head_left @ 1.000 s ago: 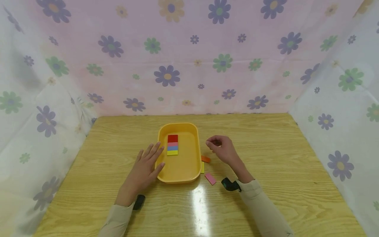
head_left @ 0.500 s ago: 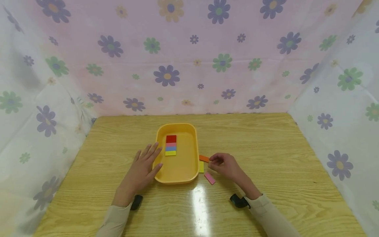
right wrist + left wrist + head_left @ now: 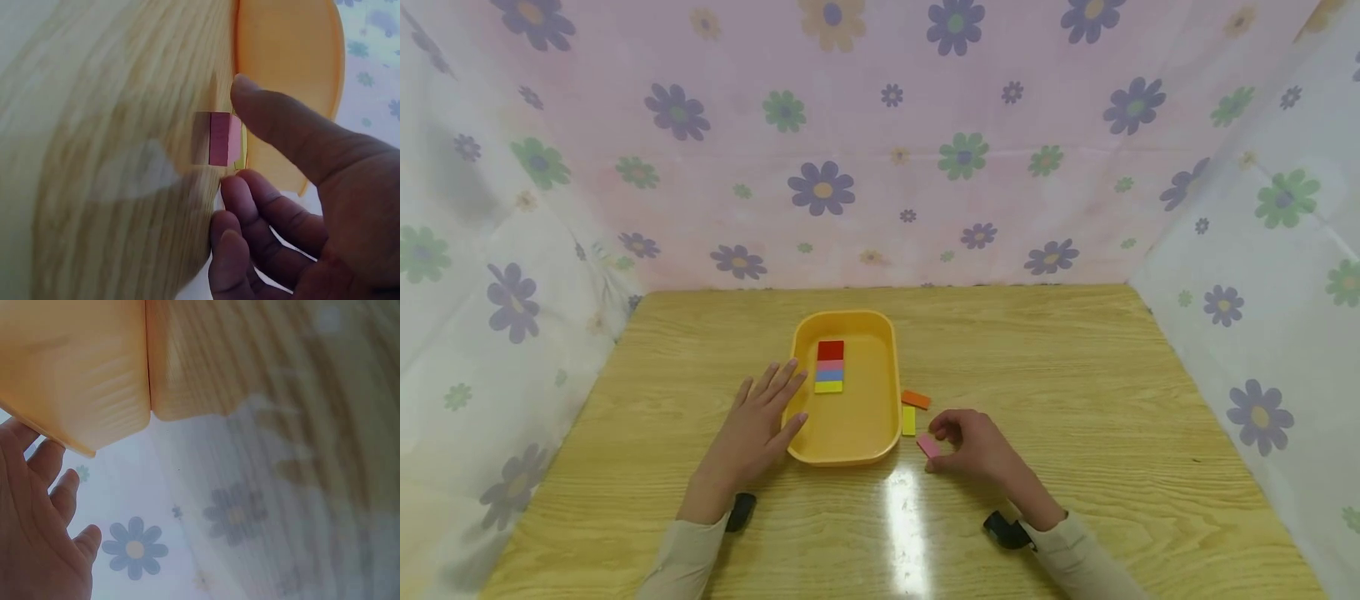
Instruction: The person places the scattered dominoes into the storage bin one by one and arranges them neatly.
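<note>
Straddling the flat pink rectangular block [image 3: 219, 139] with my right hand [image 3: 979, 447], half-parted and empty, I'd best pinch 2 opposite edges squarely.

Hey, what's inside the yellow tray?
In the tray is a column of blocks: red block farthest from the person, then pink block, blue block and yellow block. What's beneath them can't be seen, and the left hand covers part of the left rim.
</note>
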Motion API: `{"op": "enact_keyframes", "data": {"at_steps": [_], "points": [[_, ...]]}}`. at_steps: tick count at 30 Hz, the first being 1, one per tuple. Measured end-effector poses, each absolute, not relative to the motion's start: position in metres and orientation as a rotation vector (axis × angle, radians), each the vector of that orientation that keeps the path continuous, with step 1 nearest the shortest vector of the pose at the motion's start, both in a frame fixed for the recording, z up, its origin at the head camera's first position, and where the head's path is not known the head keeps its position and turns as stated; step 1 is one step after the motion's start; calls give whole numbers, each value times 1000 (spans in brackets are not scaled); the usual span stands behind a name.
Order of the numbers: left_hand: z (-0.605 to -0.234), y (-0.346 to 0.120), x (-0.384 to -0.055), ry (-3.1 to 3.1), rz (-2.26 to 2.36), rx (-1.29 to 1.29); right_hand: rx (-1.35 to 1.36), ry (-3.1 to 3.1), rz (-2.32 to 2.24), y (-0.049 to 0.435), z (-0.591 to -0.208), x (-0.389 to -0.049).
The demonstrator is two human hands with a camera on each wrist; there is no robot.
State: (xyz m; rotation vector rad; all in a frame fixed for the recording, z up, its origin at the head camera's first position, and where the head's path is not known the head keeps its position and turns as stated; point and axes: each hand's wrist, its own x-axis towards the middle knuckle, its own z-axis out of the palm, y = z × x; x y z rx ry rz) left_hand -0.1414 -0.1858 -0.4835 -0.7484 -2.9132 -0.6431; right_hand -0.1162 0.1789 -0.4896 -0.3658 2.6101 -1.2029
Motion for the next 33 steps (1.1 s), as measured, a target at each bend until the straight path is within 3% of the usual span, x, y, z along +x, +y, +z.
{"op": "enact_keyframes", "data": {"at_steps": [18, 33], "points": [[-480, -184, -140, -2935, -657, -737, -357, 2654, -1184, 177, -487, -114], [-482, -183, -140, -2937, -669, -732, -553, 2703, -1139, 181, -490, -112]]}}
